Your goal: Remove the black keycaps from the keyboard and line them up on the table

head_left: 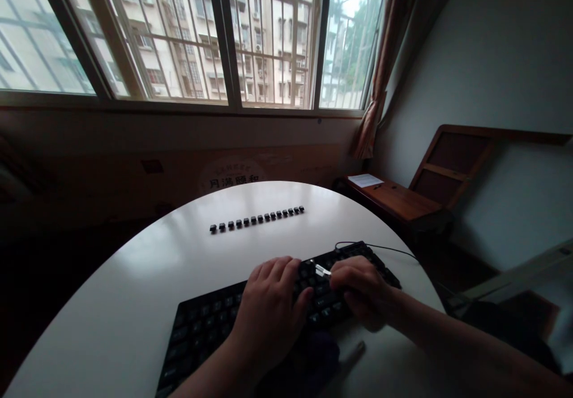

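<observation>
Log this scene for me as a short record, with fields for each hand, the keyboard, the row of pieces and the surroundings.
Left hand: resting palm down on the keyboard; hand
Right hand: gripping a small shiny metal tool over the keys; hand
Keyboard: black, lying aslant on a white table
Row: small black keycaps, spaced out beyond the keyboard
Cable: thin, dark, running rightward
Surroundings: barred window ahead; wooden chair at right
</observation>
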{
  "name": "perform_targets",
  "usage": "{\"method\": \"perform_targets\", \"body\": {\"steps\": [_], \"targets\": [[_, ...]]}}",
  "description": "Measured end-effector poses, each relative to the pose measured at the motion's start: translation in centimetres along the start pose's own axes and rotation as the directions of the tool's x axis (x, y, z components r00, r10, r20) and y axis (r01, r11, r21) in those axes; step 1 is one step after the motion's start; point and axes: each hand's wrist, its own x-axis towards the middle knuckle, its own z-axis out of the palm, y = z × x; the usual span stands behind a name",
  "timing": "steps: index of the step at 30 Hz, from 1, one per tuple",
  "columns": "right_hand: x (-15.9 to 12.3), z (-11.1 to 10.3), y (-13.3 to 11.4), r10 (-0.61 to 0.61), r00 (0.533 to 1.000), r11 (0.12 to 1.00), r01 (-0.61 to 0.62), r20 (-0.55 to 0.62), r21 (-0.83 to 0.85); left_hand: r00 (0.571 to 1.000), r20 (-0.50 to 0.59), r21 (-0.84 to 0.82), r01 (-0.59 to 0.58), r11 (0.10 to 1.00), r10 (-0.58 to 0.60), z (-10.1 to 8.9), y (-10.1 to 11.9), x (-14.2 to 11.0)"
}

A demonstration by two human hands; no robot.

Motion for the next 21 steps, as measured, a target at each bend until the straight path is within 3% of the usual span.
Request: {"method": "perform_targets", "body": {"steps": [5,8,12,17,21], "targets": [[1.0,0.3,-1.1,-0.209,0.978,0.977,0.209,0.011,-0.039,0.990,-0.052,-0.187,-0.140,0.972,0.132,-0.3,0.5,-0.3],[1.4,0.5,-0.9,-0.279,0.960,0.958,0.277,-0.011,-0.068,0.993,-0.036,-0.224,-0.121,0.967,0.116,0.0,0.3,-0.2],[1.3,0.7,-0.8,-0.247,0.966,0.963,0.235,-0.077,-0.133,1.000,-0.028,-0.220,-0.017,0.975,0.011,0.2,0.0,-0.1],[0.7,0.1,-0.4,-0.179,0.953,0.952,0.106,-0.244,-0.286,0.997,-0.017,-0.261,0.068,0.963,-0.075,0.1,-0.3,-0.1],[0.6,0.2,0.2,-0.138,0.975,0.956,0.085,-0.173,-0.280,0.999,0.016,-0.285,0.033,0.958,-0.030,0.2,-0.3,-0.3]]}}
